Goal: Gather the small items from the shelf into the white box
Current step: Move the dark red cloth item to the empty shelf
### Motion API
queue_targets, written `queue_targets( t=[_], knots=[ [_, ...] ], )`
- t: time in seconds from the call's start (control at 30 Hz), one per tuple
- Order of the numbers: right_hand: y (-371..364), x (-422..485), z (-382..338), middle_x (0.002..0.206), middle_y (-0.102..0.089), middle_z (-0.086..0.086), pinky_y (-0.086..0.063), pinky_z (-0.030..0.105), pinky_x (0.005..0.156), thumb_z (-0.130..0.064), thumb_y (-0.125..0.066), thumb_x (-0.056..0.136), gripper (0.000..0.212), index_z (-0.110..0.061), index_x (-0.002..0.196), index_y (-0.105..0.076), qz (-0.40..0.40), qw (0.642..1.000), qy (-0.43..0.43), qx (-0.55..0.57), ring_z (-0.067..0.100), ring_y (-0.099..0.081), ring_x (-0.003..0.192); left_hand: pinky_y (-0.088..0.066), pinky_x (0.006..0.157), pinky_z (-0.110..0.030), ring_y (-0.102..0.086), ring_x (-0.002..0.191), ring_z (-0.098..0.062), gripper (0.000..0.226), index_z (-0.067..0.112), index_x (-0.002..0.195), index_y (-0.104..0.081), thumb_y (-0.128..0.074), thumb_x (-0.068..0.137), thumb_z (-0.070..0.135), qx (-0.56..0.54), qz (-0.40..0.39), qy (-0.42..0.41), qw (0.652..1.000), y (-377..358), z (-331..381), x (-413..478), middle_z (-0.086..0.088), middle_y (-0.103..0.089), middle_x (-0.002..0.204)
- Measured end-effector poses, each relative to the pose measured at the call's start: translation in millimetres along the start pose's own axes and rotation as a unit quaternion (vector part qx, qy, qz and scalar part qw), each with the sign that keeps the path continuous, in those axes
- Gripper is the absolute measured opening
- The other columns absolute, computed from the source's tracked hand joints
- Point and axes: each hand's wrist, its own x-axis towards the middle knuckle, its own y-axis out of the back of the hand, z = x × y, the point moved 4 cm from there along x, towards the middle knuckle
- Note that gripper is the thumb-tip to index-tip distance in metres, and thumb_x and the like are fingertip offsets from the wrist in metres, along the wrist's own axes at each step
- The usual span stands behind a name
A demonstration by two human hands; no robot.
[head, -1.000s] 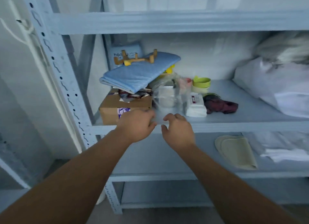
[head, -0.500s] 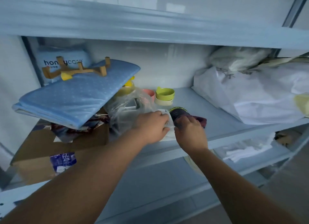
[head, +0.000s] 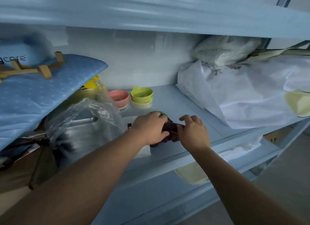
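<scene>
Seen from the head camera, both hands reach onto the middle board of a pale blue shelf. The left hand lies over a dark maroon cloth, fingers curled and clamped on its bunched fabric. The right hand touches the same cloth from the right, thumb against the fabric while the other fingers are lifted and spread — whether it truly grips cannot be told.

Under the left wrist lies a white box, mostly hidden by the forearm; only its pale near edge and a dark label show. The cloth sits at the box's far right end, touching it.

Behind the hands stand small bowls: a pink bowl and a green bowl stacked on a cream one. To the left a crumpled clear plastic bag covers a metal object, below a folded blue pad bearing a wooden rack. On the right rests a large white bag.
</scene>
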Motion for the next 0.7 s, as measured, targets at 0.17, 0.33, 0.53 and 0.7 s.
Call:
queue_targets(
  t=[0.17,0.33,0.53,0.7],
  knots=[
    [-18,38,45,0.126,-0.06,0.01,-0.047,0.045,0.097,-0.036,-0.052,0.096,0.035,-0.021,0.127,-0.06,-0.038,0.998,0.04,0.039,0.03,-0.054,0.118,-0.045,0.074,-0.039,-0.053,0.111,-0.027,0.063,0.029,0.124,-0.05,-0.045,0.077,0.072,0.024,-0.039,0.052,0.998,-34,17,37,-0.003,-0.051,0.12],
    [-37,62,73,0.126,-0.06,0.01,-0.047,0.046,0.097,-0.033,-0.05,0.097,0.033,-0.021,0.126,-0.059,-0.082,0.991,0.063,0.083,0.03,-0.052,0.119,-0.048,0.09,-0.045,-0.047,0.122,-0.029,0.082,0.036,0.138,-0.04,-0.041,0.07,0.082,0.018,-0.113,0.139,0.984,-60,26,46,-0.004,-0.044,0.138],
    [-49,82,83,0.124,-0.059,0.01,-0.048,0.045,0.094,-0.025,-0.051,0.097,0.028,-0.02,0.123,-0.06,-0.101,0.982,0.066,0.142,0.031,-0.054,0.116,-0.04,0.105,-0.052,-0.029,0.143,-0.032,0.096,0.034,0.153,-0.022,-0.045,0.074,0.083,0.021,-0.177,0.171,0.969,-69,29,53,-0.007,-0.024,0.159],
    [-54,83,82,0.121,-0.061,0.011,-0.05,0.045,0.091,-0.017,-0.051,0.096,0.027,-0.018,0.121,-0.063,-0.1,0.975,0.056,0.191,0.032,-0.056,0.113,-0.037,0.107,-0.054,-0.023,0.145,-0.037,0.074,0.031,0.155,-0.02,-0.047,0.093,0.06,0.05,-0.193,0.149,0.969,-72,28,53,-0.009,-0.015,0.163]
  ],
)
